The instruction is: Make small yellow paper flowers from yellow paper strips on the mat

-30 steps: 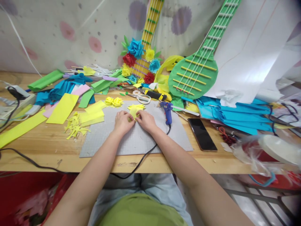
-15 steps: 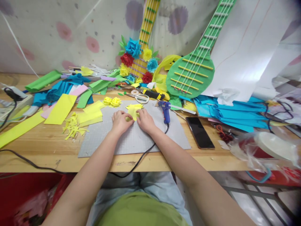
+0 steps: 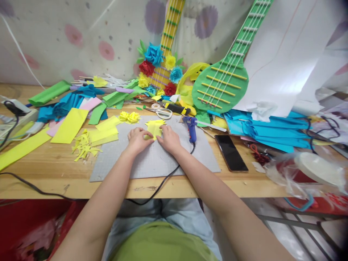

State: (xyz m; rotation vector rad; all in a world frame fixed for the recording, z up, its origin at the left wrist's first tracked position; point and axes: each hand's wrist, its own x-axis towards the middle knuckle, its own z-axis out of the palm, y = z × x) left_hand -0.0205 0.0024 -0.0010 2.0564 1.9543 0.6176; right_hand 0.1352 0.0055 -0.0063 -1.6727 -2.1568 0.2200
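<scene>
Through the head camera, I see at far left a white power strip on the wooden bench, with a long yellow paper strip just beside it. Next comes a yellow paper rectangle, then a heap of yellow paper scraps touching smaller yellow sheets. Two yellow paper flowers sit at the upper left corner of a gray cutting mat. My left hand is curled low over the mat, thumb and index finger at the left edge of a yellow paper piece, which lies near the mat's far edge, between both hands. My right hand is bent at the paper's right edge; I cannot tell whether either hand actually pinches it. Scissors lie beyond the paper. Right of my hands, a blue glue gun rests on the mat, and behind it leans a green paper guitar. Farther right, a black smartphone lies near folded blue paper.
</scene>
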